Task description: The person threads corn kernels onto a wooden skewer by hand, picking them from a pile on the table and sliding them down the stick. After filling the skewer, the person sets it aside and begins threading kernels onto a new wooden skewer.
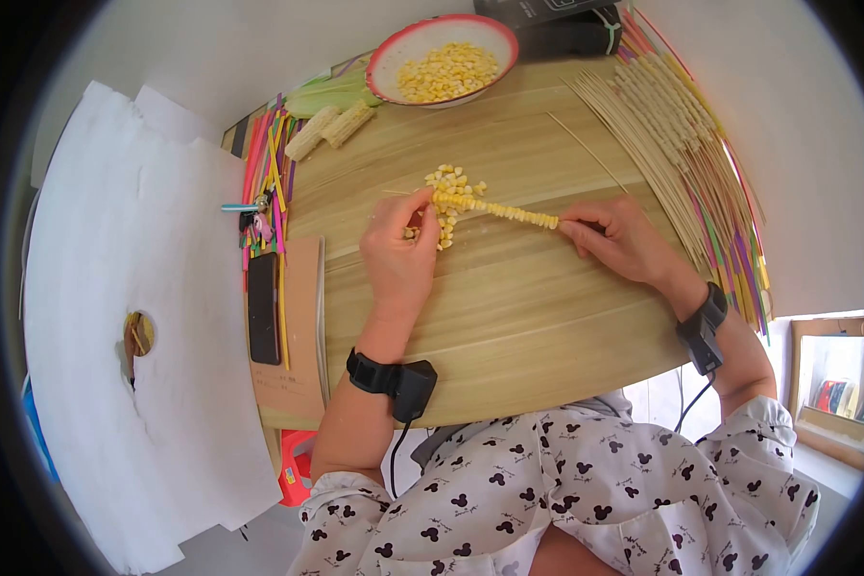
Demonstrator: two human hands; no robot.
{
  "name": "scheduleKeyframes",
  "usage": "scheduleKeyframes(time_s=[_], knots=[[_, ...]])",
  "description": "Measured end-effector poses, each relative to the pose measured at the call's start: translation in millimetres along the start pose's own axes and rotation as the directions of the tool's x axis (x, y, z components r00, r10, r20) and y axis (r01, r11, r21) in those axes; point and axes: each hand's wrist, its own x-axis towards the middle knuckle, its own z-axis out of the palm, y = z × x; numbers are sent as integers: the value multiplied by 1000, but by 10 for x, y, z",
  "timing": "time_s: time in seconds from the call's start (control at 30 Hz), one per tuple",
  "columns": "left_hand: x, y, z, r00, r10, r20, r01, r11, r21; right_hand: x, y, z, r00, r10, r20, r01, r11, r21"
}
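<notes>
Between my two hands a thin skewer threaded with yellow corn kernels (509,211) is held above the table, sloping slightly down to the right. My left hand (398,250) is closed at the skewer's left end, thumb and fingertips pinched by the kernels; a bare bit of stick pokes out past it. At the other end, my right hand (616,235) pinches the skewer just beyond the last kernels. Loose corn kernels (448,180) lie in a small pile under and beside my left fingers, which partly hide them.
A red-rimmed bowl (385,82) of kernels stands at the back. Stripped corn cobs (348,124) and a husk (326,94) lie left of it. Many bare skewers (643,144) and kernel-like beaded sticks line the right edge. A phone (264,307) rests on a notebook (303,317).
</notes>
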Motion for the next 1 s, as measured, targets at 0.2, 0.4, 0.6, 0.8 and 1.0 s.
scheduleKeyframes(time_s=[0.2,0.4,0.6,0.8,1.0], knots=[[15,8,4,999,43,-6,-43,999,-3,20,24,-18,1000,-19,25,20,1000,-19],[48,-50,-33,995,34,-98,-37,999,-29,21,58,19,1000,8,-22,-6,996,90],[146,-319,-187,999,16,-34,-11,990,138,7,45,-40,994,52,-94,-42,993,114],[154,-426,-119,992,35,120,-58,980,191,-6,20,-16,996,42,-73,-32,990,135],[174,-442,-115,989,-43,143,26,993,119,-5,14,-14,998,42,-38,-37,993,116]])
